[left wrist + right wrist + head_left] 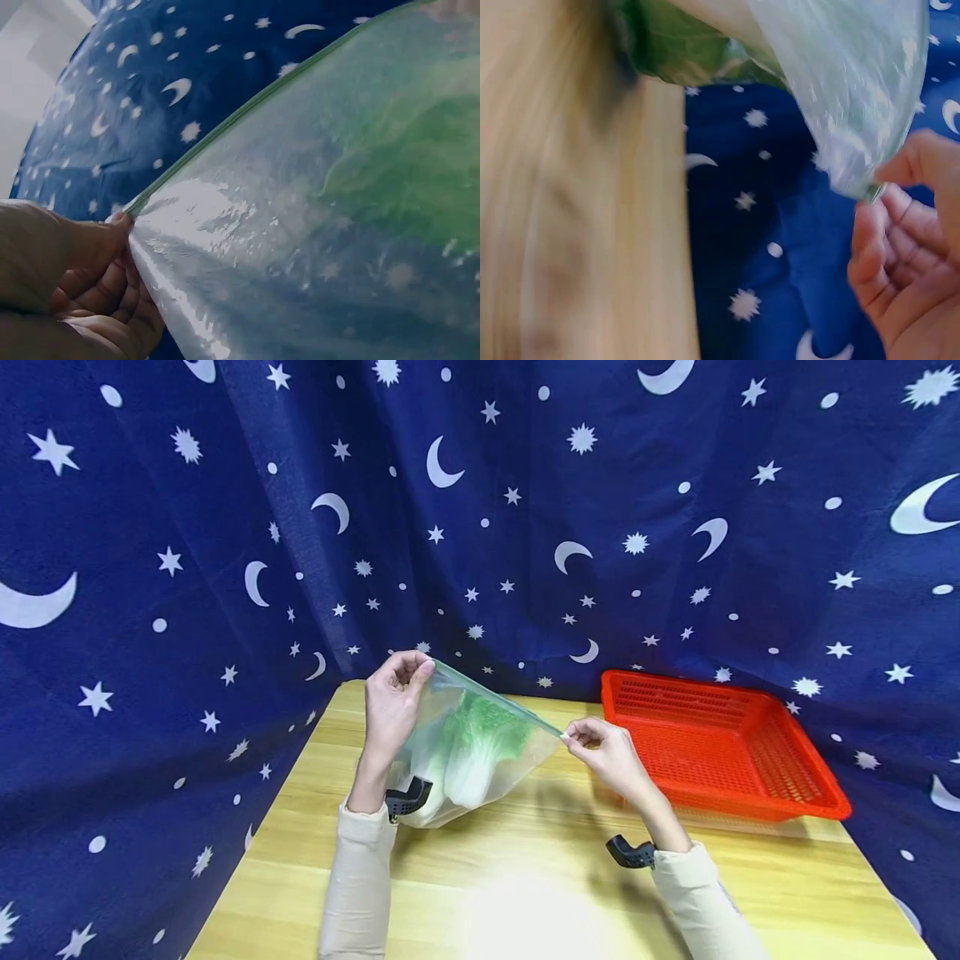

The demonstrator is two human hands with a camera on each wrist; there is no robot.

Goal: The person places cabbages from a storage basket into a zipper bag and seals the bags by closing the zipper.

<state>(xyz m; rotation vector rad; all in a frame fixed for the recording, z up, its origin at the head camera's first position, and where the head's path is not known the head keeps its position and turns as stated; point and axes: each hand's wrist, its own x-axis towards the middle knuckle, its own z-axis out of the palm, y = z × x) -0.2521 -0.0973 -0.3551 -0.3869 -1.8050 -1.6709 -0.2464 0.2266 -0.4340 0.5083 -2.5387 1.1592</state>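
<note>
A clear zip bag (525,764) with a green zip strip along its top hangs stretched between my two hands. Inside it lies a leafy vegetable with white stalks and green leaves, like bok choy or napa cabbage (480,743). My left hand (393,697) pinches the upper left corner, thumb and finger on the end of the green strip (247,109). Lower down, at the strip's other end, my right hand (603,752) pinches the right corner of the bag. The strip slopes down from left to right, and the bag's lower part is close over the table.
A red plastic basket (750,810) with perforated walls stands at the back right of the wooden table (427,893). Behind the table hangs a dark blue curtain (510,468) with white moons and stars. Black wrist mounts (630,853) sit on both forearms.
</note>
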